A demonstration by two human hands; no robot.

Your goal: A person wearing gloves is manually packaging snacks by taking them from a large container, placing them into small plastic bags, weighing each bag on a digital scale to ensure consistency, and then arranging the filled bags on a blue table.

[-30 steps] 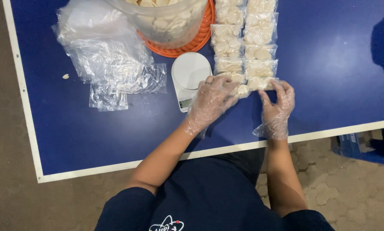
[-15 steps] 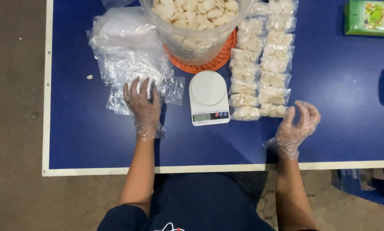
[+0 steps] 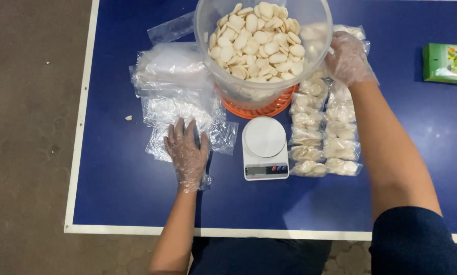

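Fingers (image 3: 335, 48) of right hand (image 3: 348, 58) blurred behind clear tub (image 3: 317, 30).

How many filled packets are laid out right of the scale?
About 10 show: filled packets in two columns of five between the scale and the right arm. More may be hidden behind the tub and right hand.

Table: a blue top (image 3: 136, 198) with a white edge (image 3: 80, 127) is filling most of the view.
Floor: dull brown ground (image 3: 30, 102) is showing on the left, and patterned paving (image 3: 350, 254) is peeking out below the table's near edge.
Light: soft, even light is falling across the tabletop.
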